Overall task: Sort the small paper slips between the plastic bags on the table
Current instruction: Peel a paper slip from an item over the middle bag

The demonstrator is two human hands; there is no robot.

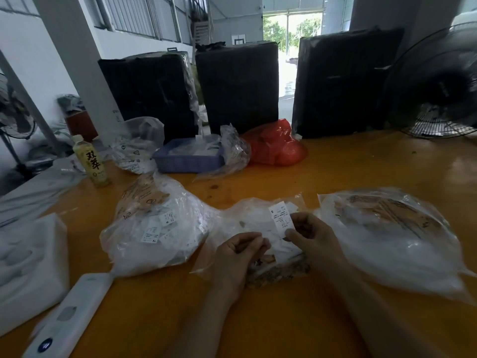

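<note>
My right hand pinches a white paper slip marked "S", held upright over the middle plastic bag. My left hand lies on that same bag with its fingers curled; whether it holds a slip I cannot tell. To the left stands a fuller clear bag stuffed with white slips, one marked "XL". At the right lies a third clear bag with slips inside. All three sit on the orange table.
A blue basket of slips, more clear bags and a red bag sit farther back. A drink bottle stands at the left. White foam and a white device lie front left. Black wrapped boxes and a fan line the back.
</note>
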